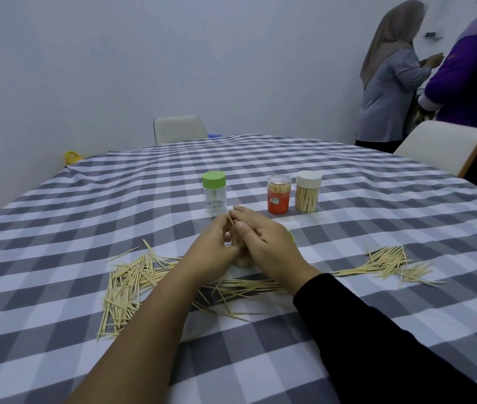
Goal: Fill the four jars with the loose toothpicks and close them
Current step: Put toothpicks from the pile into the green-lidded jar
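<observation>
Three capped jars (278, 194) are standing mid-table; both hands (269, 237) are curling around the fourth jar (243, 259), pinching a toothpick (231, 221). Loose toothpicks (126, 284) are littering the near edge.

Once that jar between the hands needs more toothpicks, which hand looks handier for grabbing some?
Probably the left hand. The biggest pile of loose toothpicks lies on its side, close by its forearm. The right hand has only a smaller heap farther out. Both hands are now busy around the jar.
</observation>
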Tool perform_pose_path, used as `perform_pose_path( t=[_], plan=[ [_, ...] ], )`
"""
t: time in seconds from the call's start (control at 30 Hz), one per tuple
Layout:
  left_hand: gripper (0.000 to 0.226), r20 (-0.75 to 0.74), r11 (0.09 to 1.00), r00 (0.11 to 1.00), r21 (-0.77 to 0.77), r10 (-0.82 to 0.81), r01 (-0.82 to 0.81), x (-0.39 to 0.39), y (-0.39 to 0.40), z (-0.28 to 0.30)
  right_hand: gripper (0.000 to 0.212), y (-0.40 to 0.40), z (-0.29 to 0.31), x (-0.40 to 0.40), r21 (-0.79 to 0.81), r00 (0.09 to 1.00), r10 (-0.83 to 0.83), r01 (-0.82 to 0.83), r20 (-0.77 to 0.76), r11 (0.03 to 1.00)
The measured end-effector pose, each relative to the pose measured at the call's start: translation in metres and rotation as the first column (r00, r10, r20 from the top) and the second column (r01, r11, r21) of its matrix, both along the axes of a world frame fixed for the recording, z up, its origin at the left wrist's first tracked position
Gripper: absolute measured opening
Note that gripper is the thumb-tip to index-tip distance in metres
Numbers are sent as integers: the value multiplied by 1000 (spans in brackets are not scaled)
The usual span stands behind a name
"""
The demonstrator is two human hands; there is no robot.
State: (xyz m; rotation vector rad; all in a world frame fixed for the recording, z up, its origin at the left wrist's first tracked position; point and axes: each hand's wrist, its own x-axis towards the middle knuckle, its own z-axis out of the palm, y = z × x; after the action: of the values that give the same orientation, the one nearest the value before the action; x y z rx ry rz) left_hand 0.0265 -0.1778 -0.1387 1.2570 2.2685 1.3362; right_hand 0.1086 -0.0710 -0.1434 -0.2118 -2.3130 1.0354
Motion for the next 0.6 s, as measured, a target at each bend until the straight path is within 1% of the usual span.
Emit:
perform_pose_path(
  t=[0.17, 0.2, 0.27, 0.33, 0.4, 0.5, 0.53, 0.6],
  plan=[
    [79, -8, 1000, 1000, 6, 16, -16, 2, 0, 2, 39, 9, 4, 7, -206, 992, -91, 73, -83, 976],
    [80, -30, 1000, 999, 12, 23, -23, 2, 0, 2, 39, 10, 5, 9, -227, 991, -95, 73, -89, 971],
    [76, -131, 999, 991, 8, 41, -40, 4, 0, 3, 38, 11, 4, 11, -212, 991, -102, 82, -82, 974],
    [69, -250, 998, 967, -23, 43, -50, 5, 0, 4, 39, 11, 3, 11, -170, 991, -113, 99, -73, 981],
    [65, -297, 997, 954, -49, 47, -64, 5, -1, 4, 42, 9, 1, 10, -111, 993, -99, 91, -62, 990],
    [66, -267, 996, 961, -30, 70, -81, 5, -1, 3, 44, 1, 0, 8, 65, 998, -45, 47, -33, 997],
    [65, -240, 996, 968, -15, 79, -85, 4, -1, 2, 44, -2, -1, 7, 157, 999, -31, 32, -12, 987],
    [56, -224, 994, 971, -55, 84, -98, 3, -1, 2, 47, -7, -2, 4, 342, 999, -26, 14, 29, 940]
  ],
)
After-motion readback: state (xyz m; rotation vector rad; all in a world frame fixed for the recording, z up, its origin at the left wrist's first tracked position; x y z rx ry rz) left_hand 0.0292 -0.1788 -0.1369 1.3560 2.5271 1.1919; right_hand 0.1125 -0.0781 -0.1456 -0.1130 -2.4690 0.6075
